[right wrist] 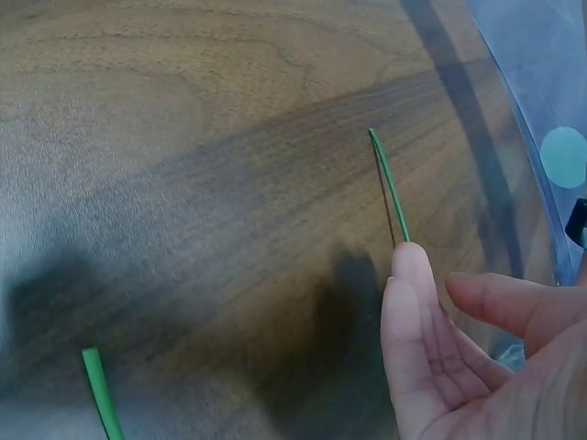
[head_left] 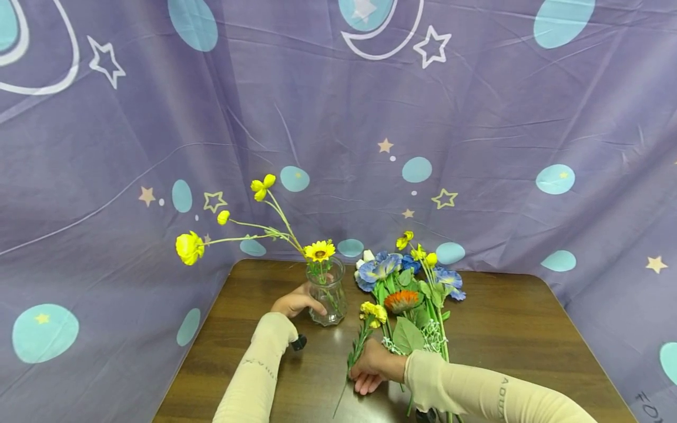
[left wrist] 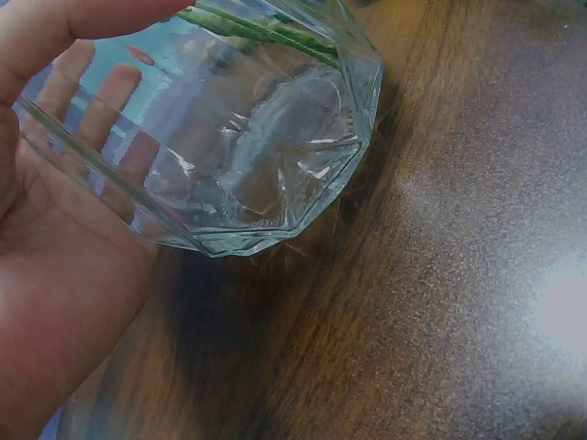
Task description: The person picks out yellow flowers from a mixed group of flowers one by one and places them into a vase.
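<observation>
Grips the glass vase [head_left: 328, 294] with the left hand [head_left: 297, 302]. Holds the right hand [head_left: 375, 364], unclenched, at a thin green stem [right wrist: 391, 186].

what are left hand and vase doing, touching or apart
Touching: the left wrist view shows the left hand curled round the side of the vase, with no gap at the thumb

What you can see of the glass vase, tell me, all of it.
The glass vase is clear and colourless, with a round open rim, a narrowed neck and a faceted, angular base. It stands roughly upright on the brown table. The left hand grips its side, thumb in front, fingers behind. It holds a yellow sunflower-like bloom and a branching stem leaning left; greenery shows through the glass.
</observation>
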Demonstrator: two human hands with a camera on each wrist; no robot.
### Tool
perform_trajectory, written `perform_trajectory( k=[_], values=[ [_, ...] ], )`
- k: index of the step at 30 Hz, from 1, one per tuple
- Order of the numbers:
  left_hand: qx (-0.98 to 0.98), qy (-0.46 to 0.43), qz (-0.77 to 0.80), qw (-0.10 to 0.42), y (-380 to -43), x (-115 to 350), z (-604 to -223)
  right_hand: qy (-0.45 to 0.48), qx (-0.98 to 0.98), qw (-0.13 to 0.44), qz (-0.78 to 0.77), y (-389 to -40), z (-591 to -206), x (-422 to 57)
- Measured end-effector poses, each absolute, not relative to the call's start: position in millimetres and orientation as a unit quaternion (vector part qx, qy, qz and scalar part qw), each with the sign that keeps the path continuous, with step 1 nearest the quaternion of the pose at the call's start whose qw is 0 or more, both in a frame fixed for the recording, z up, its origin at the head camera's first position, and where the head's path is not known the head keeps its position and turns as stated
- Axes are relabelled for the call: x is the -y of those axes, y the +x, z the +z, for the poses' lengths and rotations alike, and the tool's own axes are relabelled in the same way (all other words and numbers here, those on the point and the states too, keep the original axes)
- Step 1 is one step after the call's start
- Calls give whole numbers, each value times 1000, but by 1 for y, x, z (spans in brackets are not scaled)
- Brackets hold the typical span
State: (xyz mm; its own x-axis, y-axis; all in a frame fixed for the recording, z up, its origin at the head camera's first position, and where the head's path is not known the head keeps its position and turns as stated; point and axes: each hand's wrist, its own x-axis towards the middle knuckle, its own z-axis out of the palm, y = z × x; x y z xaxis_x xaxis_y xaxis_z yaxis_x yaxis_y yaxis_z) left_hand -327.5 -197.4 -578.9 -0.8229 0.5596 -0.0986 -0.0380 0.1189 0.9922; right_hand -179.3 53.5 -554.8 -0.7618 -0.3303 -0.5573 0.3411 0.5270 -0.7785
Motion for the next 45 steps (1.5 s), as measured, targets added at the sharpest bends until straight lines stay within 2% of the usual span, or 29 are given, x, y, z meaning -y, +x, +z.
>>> perform_trajectory(
  k=[8,25,45],
  values=[
    [-713,175,638,231,-327,196,-579,1,-805,350,-479,-172,-561,-50],
    [-704,177,645,239,-327,196,-582,-15,-808,323,-492,-167,-568,-43],
    [-699,180,650,239,-327,196,-580,54,-788,310,-530,-174,-575,-36]
  ],
)
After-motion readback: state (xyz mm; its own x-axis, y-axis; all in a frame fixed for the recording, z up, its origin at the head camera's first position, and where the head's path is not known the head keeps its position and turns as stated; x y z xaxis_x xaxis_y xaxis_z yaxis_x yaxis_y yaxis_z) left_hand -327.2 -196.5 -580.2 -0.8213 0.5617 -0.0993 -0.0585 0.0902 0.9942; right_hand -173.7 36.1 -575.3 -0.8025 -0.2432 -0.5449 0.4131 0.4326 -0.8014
